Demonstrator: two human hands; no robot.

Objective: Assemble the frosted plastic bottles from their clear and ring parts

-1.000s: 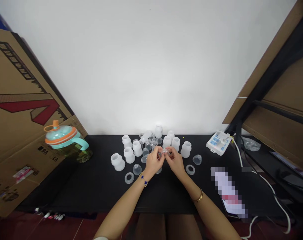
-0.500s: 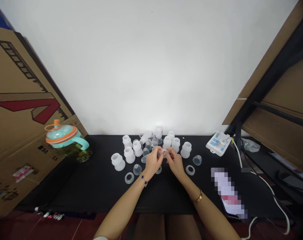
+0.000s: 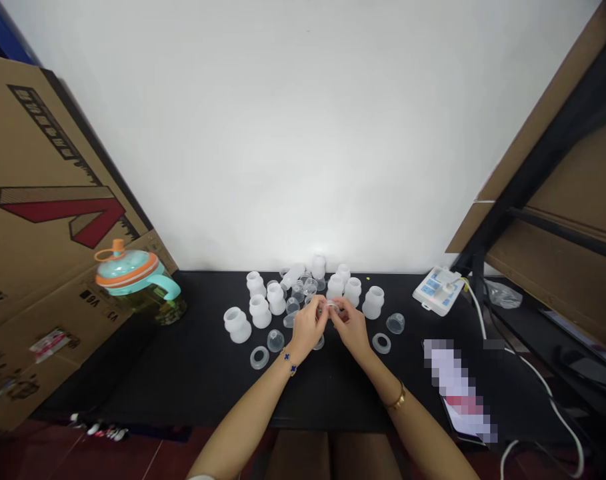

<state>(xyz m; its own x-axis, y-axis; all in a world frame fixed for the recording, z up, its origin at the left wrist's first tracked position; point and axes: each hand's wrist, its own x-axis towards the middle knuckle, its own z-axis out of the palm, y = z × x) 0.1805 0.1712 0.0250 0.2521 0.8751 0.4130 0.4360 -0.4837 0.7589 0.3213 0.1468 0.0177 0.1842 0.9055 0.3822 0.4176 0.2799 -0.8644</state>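
Head cam looks fwd & down, wide & fairly close, over black desk (image 3: 183,380) twd white wall (image 3: 303,140).

Around the left hand (image 3: 307,328) and right hand (image 3: 353,328), with the wall (image 3: 303,147) at twelve o'clock, white bottles (image 3: 335,285) stand close at twelve, one and nearly three, and clear domes (image 3: 310,287) crowd ten to eleven. Leftmost bottles (image 3: 237,327) bar nine; bare tabletop (image 3: 200,347) lies beyond, before the jug (image 3: 143,287). Rings (image 3: 259,358) obstruct eight and four. Toward six, the passage between both forearms (image 3: 253,413) is open.
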